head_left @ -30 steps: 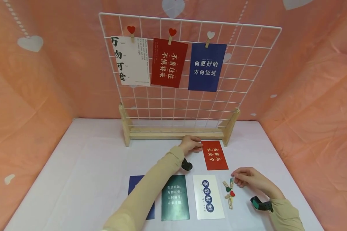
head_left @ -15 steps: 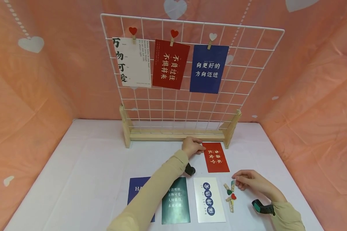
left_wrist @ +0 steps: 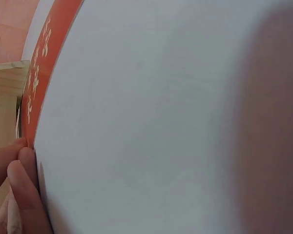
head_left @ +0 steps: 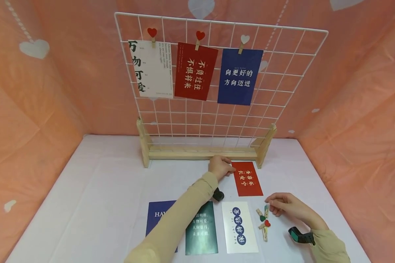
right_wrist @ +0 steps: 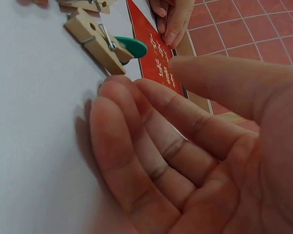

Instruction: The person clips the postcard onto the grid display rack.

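Observation:
On the table in front of the rack lies a red card (head_left: pixel 250 180) with gold characters. My left hand (head_left: pixel 221 167) pinches its far left corner; in the left wrist view, thumb and fingers meet on the edge of the red card (left_wrist: pixel 45 63). My right hand (head_left: pixel 291 208) rests low over the table with loosely curled fingers and an empty palm. Just left of its fingertips is a small group of wooden clothespins (head_left: pixel 265 233) with heart decorations. In the right wrist view, a clothespin with a green decoration (right_wrist: pixel 98 43) sits right at the fingertips.
A white wire grid rack (head_left: pixel 200 118) on a wooden stand (head_left: pixel 197 155) bears a white card (head_left: pixel 154 69), a red card (head_left: pixel 195 71) and a blue card (head_left: pixel 240 76), each clipped. Nearer me lie a dark blue card (head_left: pixel 156 219), a green card (head_left: pixel 202 237) and a white card (head_left: pixel 232 244).
The head view has shifted slightly. My left hand stays at the red card's corner, and my right hand stays beside the clothespins.

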